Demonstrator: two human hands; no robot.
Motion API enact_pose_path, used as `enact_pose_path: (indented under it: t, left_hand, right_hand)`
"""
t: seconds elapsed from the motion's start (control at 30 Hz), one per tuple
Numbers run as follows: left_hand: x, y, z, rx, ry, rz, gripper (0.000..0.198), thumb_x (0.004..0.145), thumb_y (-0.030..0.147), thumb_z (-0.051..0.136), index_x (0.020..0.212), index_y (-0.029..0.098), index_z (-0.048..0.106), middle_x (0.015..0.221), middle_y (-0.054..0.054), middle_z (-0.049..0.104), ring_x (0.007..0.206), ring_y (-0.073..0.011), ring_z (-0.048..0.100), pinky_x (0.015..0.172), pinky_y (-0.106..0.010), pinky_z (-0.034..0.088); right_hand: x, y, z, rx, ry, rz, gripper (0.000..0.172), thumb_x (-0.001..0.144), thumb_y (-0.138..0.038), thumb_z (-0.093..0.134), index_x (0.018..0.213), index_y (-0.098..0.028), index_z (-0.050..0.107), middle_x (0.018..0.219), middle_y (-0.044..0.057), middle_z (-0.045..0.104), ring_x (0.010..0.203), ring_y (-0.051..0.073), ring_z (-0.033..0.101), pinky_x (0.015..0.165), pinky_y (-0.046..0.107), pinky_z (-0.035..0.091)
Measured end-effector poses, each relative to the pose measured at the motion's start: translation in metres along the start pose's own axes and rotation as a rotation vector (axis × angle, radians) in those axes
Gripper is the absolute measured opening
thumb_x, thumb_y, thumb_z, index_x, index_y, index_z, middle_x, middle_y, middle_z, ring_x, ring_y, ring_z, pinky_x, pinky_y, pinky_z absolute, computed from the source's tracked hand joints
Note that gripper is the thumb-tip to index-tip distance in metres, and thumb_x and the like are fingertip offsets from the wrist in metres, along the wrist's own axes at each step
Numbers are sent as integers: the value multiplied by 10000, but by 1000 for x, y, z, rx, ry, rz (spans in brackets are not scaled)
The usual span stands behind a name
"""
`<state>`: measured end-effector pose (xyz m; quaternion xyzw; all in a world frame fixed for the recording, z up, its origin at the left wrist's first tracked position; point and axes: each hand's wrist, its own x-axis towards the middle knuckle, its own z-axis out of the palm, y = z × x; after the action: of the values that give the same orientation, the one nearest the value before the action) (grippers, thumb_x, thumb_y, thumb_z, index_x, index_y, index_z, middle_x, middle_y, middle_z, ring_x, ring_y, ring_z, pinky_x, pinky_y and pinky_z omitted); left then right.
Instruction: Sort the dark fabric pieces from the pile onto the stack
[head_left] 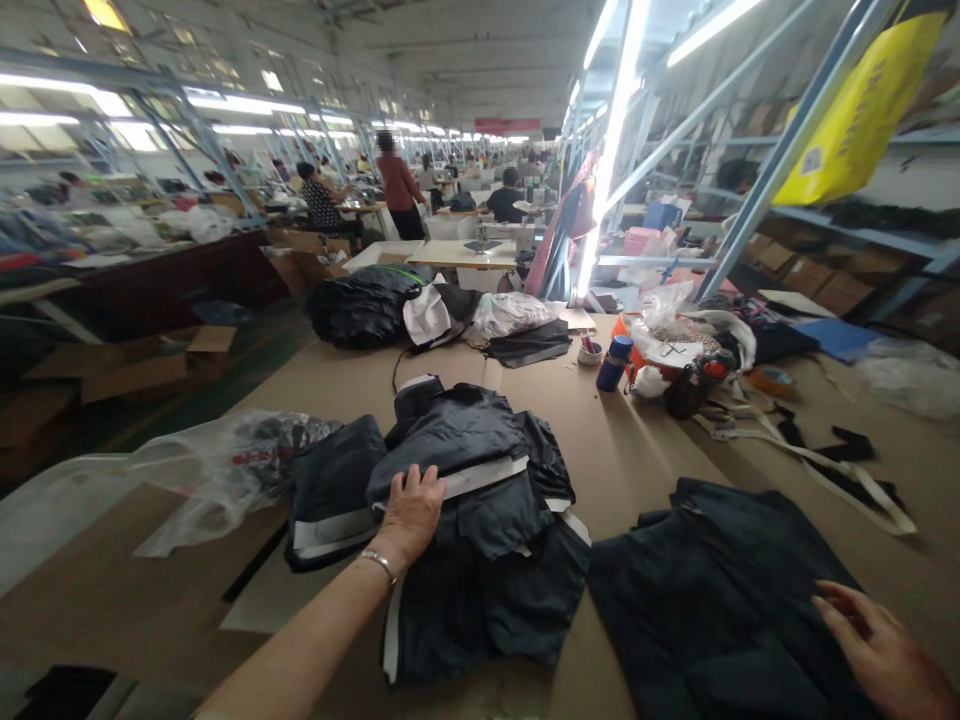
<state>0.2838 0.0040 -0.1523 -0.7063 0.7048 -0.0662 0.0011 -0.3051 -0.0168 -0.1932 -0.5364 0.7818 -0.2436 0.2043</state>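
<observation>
In the head view, my left hand (411,512) lies on a pile of dark navy fabric pieces (465,430), with its fingers curled over the edge of the top piece beside a pale grey strip (484,478). The thumb is mostly hidden. A bracelet circles that wrist. My right hand (877,640) is at the lower right, over another dark fabric piece (720,600) spread on the table. Its fingers are loosely bent and apart, with nothing seen between them. Left of the pile sits a folded dark piece (337,480) with a similar pale strip.
The brown table (622,450) carries a clear plastic bag (232,460), a blue bottle (615,362), a dark bottle (697,382), pale straps (825,465), a tape roll (770,380) and a black bundle (364,305). A slanted metal post (780,160) rises at right. People work farther back.
</observation>
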Motion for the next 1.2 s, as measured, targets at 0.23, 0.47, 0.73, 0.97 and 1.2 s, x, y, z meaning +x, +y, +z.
enact_pose_path:
  t: [0.23,0.47,0.73,0.97,1.2]
  left_hand:
    - [14,-4,-14,-12,-91,33,313,877,117,322,849,135,633,931,-127,614,894,-283,543,751,-399,390]
    - [5,8,-64,-103,-147,107,268,866,105,357,833,183,611,806,-54,620,759,-200,582,661,-313,379]
    - [-29,14,-103,-334,367,136,158,882,210,466,907,189,621,997,-73,618,1100,-260,499,974,-423,365]
    - [-52,49,-68,-1466,177,-570,376,743,469,640,939,165,540,862,-42,608,738,-188,600,615,-320,524]
    - [-42,81,-61,-1847,28,-627,425,688,406,705,981,116,604,844,-69,680,621,-147,587,505,-234,465]
  right_hand:
    - [-70,-186,104,186,-428,-661,258,889,-346,406,913,-189,608,971,81,613,934,194,587,861,342,483]
    - [-96,-321,159,-10,-388,-1246,467,796,-179,589,1251,-240,504,1223,86,530,1187,264,412,1020,434,379]
    - [-101,-337,182,-61,-573,-1004,181,896,-313,465,878,-186,594,871,32,600,769,146,531,707,258,390]
    - [-114,-324,173,483,-765,-661,358,900,-432,389,747,-151,551,628,-33,430,600,89,363,546,220,280]
    - [-138,-300,170,489,-809,-622,496,920,-516,269,855,-140,587,723,27,546,664,139,489,598,254,401]
